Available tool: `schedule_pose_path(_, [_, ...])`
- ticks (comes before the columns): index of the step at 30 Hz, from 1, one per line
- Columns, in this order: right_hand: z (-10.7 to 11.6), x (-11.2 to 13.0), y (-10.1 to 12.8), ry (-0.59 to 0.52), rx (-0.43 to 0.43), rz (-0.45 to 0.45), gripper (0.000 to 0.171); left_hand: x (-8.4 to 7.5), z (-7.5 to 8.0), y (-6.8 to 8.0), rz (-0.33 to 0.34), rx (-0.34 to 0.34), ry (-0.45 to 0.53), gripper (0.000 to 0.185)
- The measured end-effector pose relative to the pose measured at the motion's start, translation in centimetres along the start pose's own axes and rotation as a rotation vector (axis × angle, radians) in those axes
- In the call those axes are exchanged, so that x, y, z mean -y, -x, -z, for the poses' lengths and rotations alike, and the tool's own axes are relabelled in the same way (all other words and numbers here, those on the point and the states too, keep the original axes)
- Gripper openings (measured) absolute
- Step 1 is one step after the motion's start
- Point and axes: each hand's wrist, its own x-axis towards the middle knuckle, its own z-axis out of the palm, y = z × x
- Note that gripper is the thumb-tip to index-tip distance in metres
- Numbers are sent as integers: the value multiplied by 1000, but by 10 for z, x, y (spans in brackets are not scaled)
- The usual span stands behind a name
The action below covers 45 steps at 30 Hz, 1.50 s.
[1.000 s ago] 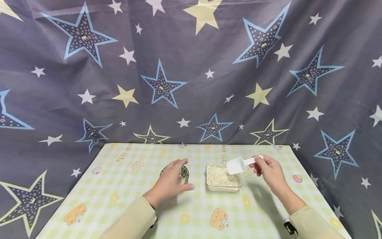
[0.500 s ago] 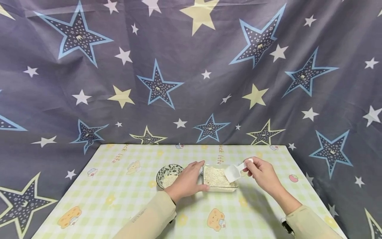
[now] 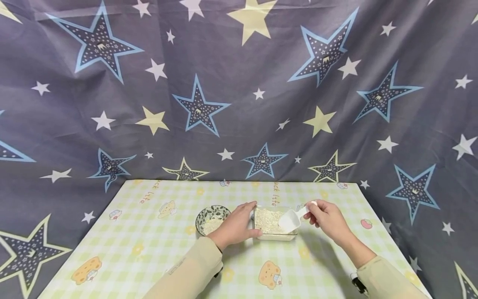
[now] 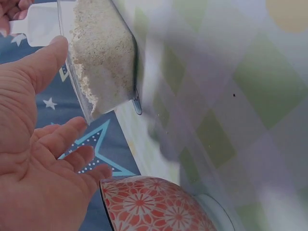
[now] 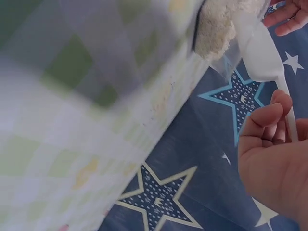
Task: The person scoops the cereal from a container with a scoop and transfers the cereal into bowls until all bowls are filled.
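A white scoop (image 3: 289,221) is held by its handle between the thumb and fingers of my right hand (image 3: 326,218). Its bowl dips into pale oat-like flakes (image 3: 268,220) that fill much of a clear rectangular glass container (image 3: 278,237). At the container's left end is my left hand (image 3: 236,224), thumb at the near corner and fingers toward the far one. The left wrist view shows that thumb (image 4: 50,60) against the rim, with the other fingers loosely spread. Behind the left hand's wrist stands a round patterned bowl (image 3: 203,218) with more flakes in it.
Under everything lies a green-and-white checked tablecloth (image 3: 149,245) with cartoon prints. A dark curtain (image 3: 239,124) covered in stars hangs right behind the table's far edge. The bowl's red floral outside (image 4: 149,202) stands close below the left hand's fingers.
My left hand has moved right from over the bowl to the container's left end, uncovering the bowl. The scoop has gone lower and left into the flakes.
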Motion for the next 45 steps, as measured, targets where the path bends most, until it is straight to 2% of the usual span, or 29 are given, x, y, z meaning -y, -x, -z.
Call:
schedule_pose_path(8, [-15,-13,5,-207,11,-203,37,3,-2,-4,25,25,15,106])
schedule_pose_path(18, [-31,-31,16,-396,2,-331,46,-3,0,-4,24,44,43,106])
schedule_pose_path(29, [-28,-42,15,-592,46,-391,44,-6,3,-3,25,37,38,107])
schedule_pose_path(36, [-25,-47,11,-735,33,-429,31,-3,3,-3,30,38,47,107])
schedule_pose_path(41, [-21,-48,8,-882,49,-442,24,1,0,-1,32,31,67,106])
schedule_pose_path(45, [-19,-47,6,-1021,55,-426,32,4,-1,-1,22,22,69,106])
